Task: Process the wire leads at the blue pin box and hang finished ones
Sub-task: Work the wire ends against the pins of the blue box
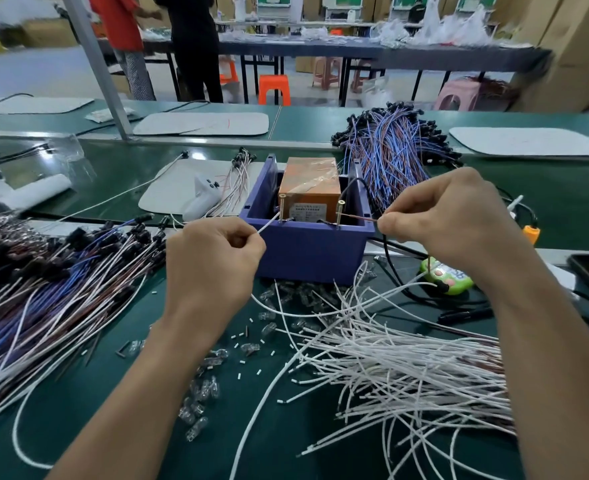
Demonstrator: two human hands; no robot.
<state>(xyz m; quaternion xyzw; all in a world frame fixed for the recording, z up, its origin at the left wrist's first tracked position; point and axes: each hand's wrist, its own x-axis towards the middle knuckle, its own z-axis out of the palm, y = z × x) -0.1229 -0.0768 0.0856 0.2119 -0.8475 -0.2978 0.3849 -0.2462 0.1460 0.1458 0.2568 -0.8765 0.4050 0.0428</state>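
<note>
The blue pin box (307,251) stands mid-table with an orange block (309,188) inside and two brass pins, the left pin (281,206) and the right pin (340,213), at its front. My left hand (213,261) pinches a white lead (269,225) whose tip reaches the left pin. My right hand (449,216) pinches a brown lead (359,217) whose tip meets the right pin. Both hands hover just in front of the box.
A heap of white leads (407,368) lies at the right front. Mixed blue, brown and white leads with black ends (43,289) lie at the left, another bundle (390,150) behind the box. Clear plastic connectors (203,393) and a green device (449,277) sit nearby.
</note>
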